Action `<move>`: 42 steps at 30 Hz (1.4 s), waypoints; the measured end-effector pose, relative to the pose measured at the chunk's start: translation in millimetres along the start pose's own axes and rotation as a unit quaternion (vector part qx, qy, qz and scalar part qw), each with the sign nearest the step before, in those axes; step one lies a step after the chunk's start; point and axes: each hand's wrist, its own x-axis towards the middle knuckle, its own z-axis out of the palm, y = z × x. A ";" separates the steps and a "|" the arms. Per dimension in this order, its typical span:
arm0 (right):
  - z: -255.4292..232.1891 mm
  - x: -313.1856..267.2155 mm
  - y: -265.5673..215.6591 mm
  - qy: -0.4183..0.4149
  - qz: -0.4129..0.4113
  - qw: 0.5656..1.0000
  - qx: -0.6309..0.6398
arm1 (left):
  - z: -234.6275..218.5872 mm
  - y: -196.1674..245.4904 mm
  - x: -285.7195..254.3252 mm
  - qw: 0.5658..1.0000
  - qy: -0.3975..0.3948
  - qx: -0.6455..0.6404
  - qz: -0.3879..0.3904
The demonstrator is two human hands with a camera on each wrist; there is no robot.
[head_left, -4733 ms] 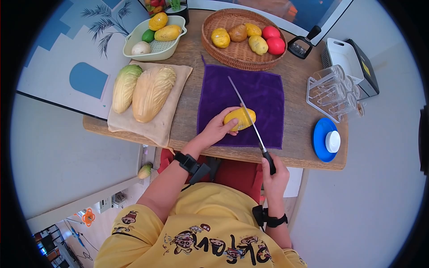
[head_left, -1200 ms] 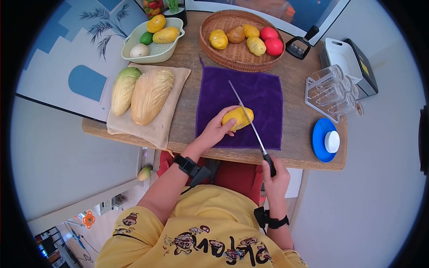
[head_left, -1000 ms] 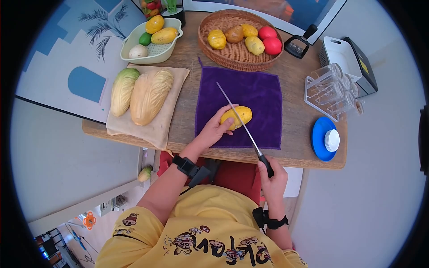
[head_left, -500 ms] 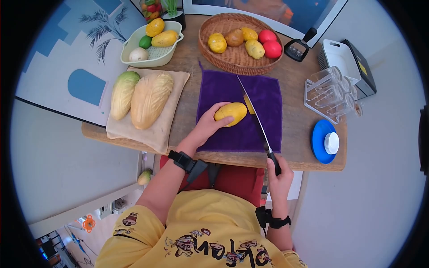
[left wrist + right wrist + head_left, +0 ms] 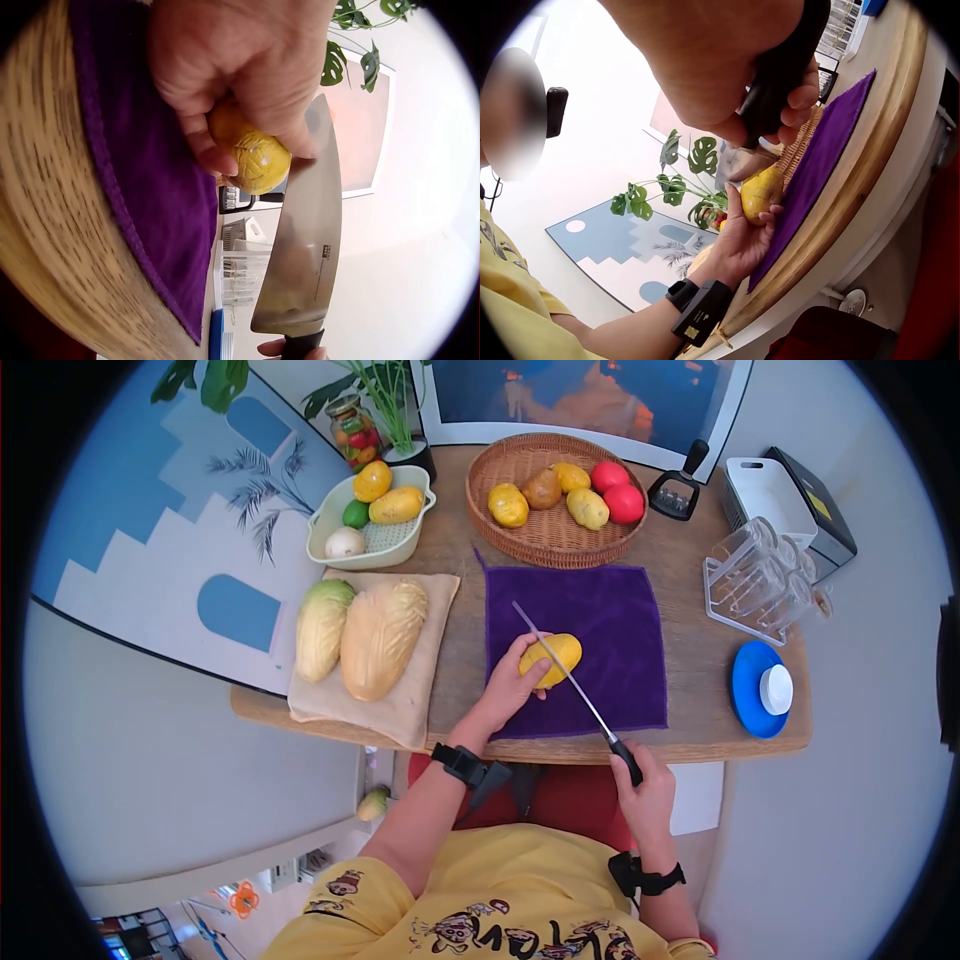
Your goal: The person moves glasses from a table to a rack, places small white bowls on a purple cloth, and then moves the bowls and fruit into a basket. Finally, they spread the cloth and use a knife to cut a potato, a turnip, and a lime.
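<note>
The left hand (image 5: 510, 685) grips a yellow oval fruit (image 5: 563, 651) above the purple cloth (image 5: 620, 650). In the left wrist view, thumb and fingers curl around the fruit (image 5: 261, 163), whose end shows a crinkled surface. The right hand (image 5: 650, 797) holds a large knife (image 5: 585, 700) by its black handle. From the head view the blade crosses over the fruit, its tip pointing up and left; the flat of the blade (image 5: 304, 232) stands close beside the fruit and left thumb. Whether the edge touches the fruit, I cannot tell. The right wrist view shows the right fingers (image 5: 795, 112) wrapped around the handle.
Behind the cloth stands a wicker basket (image 5: 482, 525) of fruit. At left are a pale green basket (image 5: 390, 550) and two cabbages (image 5: 383, 640) on a beige cloth (image 5: 415, 690). Right of the cloth are a glass rack (image 5: 735, 622) and a blue plate (image 5: 748, 700).
Half a second ago the blade was right of the fruit; now it crosses over it. Both hands keep their grips. The head view has shifted, showing more of the table's back.
</note>
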 end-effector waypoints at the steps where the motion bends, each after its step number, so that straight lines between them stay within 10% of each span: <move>1: 0.1 -1.6 -2.1 -0.006 -0.001 1.000 0.017 | 0.5 0.9 -0.4 1.000 -0.001 0.000 0.007; 22: -8.9 -12.9 -2.7 0.010 -0.024 1.000 0.017 | 3.7 -0.2 -0.7 0.998 0.000 0.062 0.025; 30: -11.7 0.6 5.4 0.053 0.084 0.995 0.021 | 1.5 -0.8 -2.9 0.999 -0.013 0.025 0.033; 42: -4.5 -5.0 -4.2 -0.016 -0.006 0.999 0.038 | 1.4 -4.1 -4.4 0.999 -0.006 0.017 0.044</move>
